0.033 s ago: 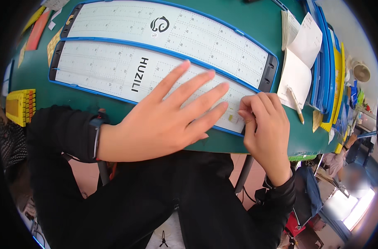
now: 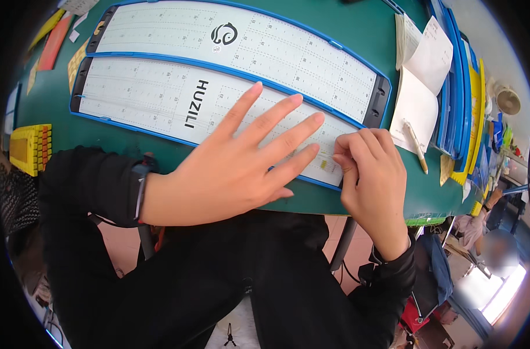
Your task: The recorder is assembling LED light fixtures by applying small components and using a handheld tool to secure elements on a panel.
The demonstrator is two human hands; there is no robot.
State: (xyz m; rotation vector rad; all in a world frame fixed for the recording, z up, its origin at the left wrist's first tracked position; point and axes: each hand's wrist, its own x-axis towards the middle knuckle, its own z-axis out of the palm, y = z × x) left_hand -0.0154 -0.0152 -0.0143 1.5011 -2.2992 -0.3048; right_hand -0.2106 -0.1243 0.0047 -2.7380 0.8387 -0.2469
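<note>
A long blue-framed case lies opened flat, two white panels side by side with printed rulings and black end strips. Fine pale threads run lengthwise along the nearer panel. Over that panel, my left hand is spread palm down, fingers apart and holding nothing; whether it touches the panel I cannot tell. My right hand is closed at the panel's right end, thumb and index finger pinched together. Whatever they pinch is too small or hidden to make out. A small yellow-green mark shows between my hands.
Right of the case an open notebook lies on the green table, with a pen on it. Blue and yellow cases stand beyond. At the left are a yellow keypad-like object and a red strip. Another person works far right.
My left hand has shifted very slightly to the right over the panel. My right hand stays almost still at the panel's end.
</note>
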